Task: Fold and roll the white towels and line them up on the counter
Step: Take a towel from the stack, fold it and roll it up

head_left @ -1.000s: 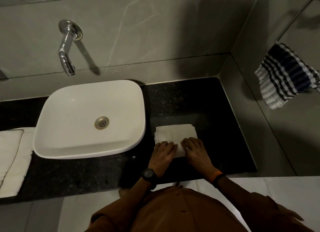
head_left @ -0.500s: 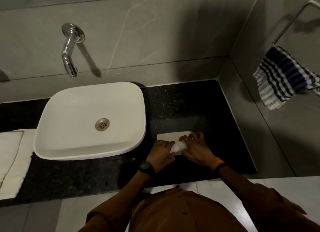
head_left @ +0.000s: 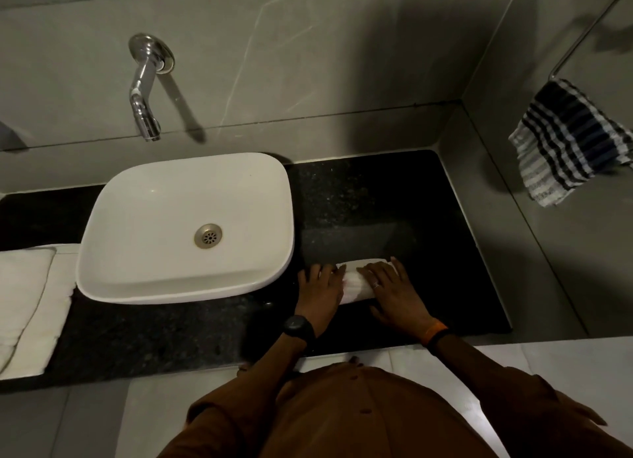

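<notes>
A small white towel [head_left: 356,284], rolled into a short cylinder, lies on the black counter [head_left: 394,211] just right of the basin. My left hand [head_left: 320,291] rests flat over the roll's left end. My right hand [head_left: 394,291] presses flat on its right part, fingers spread, a ring on one finger. Only the middle strip and far edge of the roll show between the hands. More white towels [head_left: 27,307] lie folded flat at the counter's left end.
A white square basin [head_left: 185,228] sits on the counter with a chrome wall tap [head_left: 145,91] above it. A dark checked cloth [head_left: 568,146] hangs from a rail on the right wall. The grey side wall borders the counter on the right.
The flat folded towel has been rolled away from me into a tight cylinder. Both hands moved forward with it and now lie flat on top.
</notes>
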